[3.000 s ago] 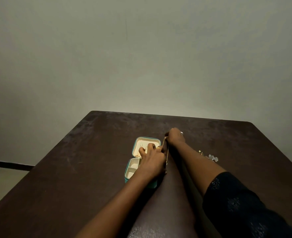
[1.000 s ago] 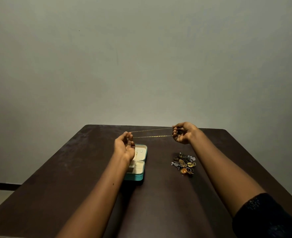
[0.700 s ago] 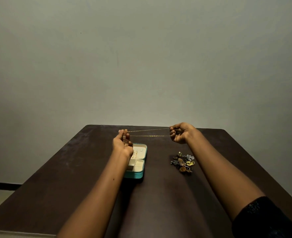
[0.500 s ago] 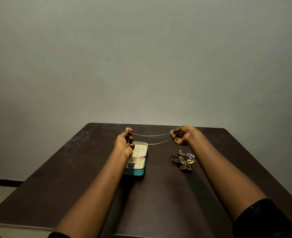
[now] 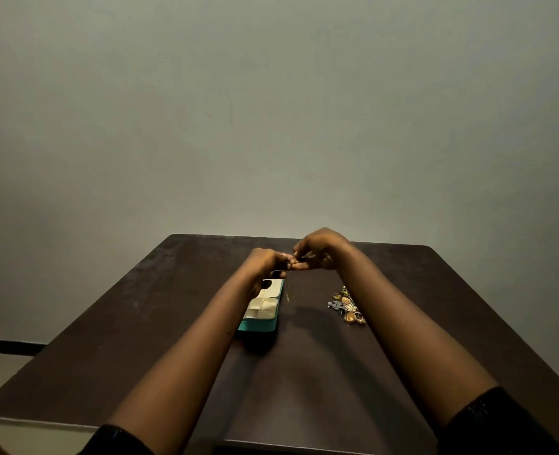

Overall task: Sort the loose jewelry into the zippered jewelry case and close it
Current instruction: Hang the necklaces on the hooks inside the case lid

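An open teal jewelry case (image 5: 261, 311) with a cream compartmented lining lies on the dark table (image 5: 304, 372). Above its far end my left hand (image 5: 265, 262) and my right hand (image 5: 319, 249) meet fingertip to fingertip, both pinching a thin gold chain (image 5: 288, 292). The chain hangs down as a faint loop just right of the case. A pile of loose jewelry (image 5: 346, 305), gold and silver pieces, lies to the right of the case beside my right forearm.
The table's far edge meets a plain grey wall (image 5: 271, 110). The near edge runs across the bottom of the view, and a strip of floor (image 5: 2, 359) shows at the left.
My hands held the gold chain stretched wide apart above the case. They have come together, and the chain has gone slack and hangs down between them.
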A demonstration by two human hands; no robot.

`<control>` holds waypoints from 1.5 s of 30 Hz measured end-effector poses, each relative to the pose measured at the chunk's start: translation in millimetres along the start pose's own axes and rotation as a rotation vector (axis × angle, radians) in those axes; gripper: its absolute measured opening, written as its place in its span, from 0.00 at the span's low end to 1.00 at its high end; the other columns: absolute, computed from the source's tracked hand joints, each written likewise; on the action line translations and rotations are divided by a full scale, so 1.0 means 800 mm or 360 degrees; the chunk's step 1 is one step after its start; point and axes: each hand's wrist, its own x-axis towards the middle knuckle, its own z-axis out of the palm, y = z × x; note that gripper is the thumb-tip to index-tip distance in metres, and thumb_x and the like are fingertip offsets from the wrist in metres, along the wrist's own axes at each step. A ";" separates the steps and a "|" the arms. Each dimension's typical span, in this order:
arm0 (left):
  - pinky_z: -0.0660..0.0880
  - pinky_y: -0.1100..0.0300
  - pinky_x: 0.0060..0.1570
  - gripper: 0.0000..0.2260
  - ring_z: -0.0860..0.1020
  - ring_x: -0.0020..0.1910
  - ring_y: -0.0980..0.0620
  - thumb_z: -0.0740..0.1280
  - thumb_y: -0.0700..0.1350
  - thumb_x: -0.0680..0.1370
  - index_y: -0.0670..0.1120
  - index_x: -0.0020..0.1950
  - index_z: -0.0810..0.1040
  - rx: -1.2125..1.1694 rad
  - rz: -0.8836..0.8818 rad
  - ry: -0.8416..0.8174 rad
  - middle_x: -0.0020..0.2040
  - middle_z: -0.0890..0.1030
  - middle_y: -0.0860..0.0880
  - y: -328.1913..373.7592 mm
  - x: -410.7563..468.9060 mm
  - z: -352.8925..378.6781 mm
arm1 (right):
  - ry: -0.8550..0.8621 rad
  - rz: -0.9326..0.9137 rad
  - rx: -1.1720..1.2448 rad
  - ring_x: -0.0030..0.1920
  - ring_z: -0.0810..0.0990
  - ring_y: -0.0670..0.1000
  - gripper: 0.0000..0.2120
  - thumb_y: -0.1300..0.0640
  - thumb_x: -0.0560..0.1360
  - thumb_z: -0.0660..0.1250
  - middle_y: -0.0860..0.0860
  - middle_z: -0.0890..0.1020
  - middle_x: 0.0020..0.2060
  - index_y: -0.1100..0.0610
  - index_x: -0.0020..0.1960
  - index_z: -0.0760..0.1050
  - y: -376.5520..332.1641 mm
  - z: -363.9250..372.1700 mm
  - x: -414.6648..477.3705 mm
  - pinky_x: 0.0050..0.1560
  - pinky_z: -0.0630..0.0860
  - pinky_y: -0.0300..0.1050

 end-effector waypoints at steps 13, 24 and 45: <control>0.56 0.64 0.27 0.10 0.66 0.27 0.56 0.57 0.46 0.81 0.43 0.47 0.74 0.0136 -0.0225 -0.0211 0.36 0.80 0.48 -0.002 0.001 -0.013 | 0.0067 -0.0224 -0.0409 0.33 0.76 0.51 0.11 0.73 0.75 0.59 0.64 0.79 0.45 0.73 0.55 0.75 0.004 0.015 -0.004 0.27 0.77 0.38; 0.56 0.63 0.29 0.07 0.63 0.27 0.57 0.61 0.44 0.78 0.44 0.44 0.76 0.0164 -0.0180 -0.0266 0.30 0.71 0.50 -0.002 0.004 -0.026 | -0.0503 -0.0165 -0.0112 0.46 0.80 0.49 0.12 0.71 0.74 0.61 0.51 0.81 0.41 0.56 0.48 0.75 0.048 0.007 0.007 0.45 0.73 0.47; 0.68 0.60 0.41 0.10 0.74 0.39 0.56 0.58 0.39 0.80 0.47 0.45 0.77 0.0240 -0.0266 -0.0501 0.43 0.79 0.52 -0.013 0.013 -0.062 | -0.0048 0.0014 0.0916 0.37 0.75 0.51 0.11 0.74 0.74 0.57 0.57 0.76 0.36 0.64 0.41 0.74 0.070 -0.007 0.028 0.33 0.81 0.43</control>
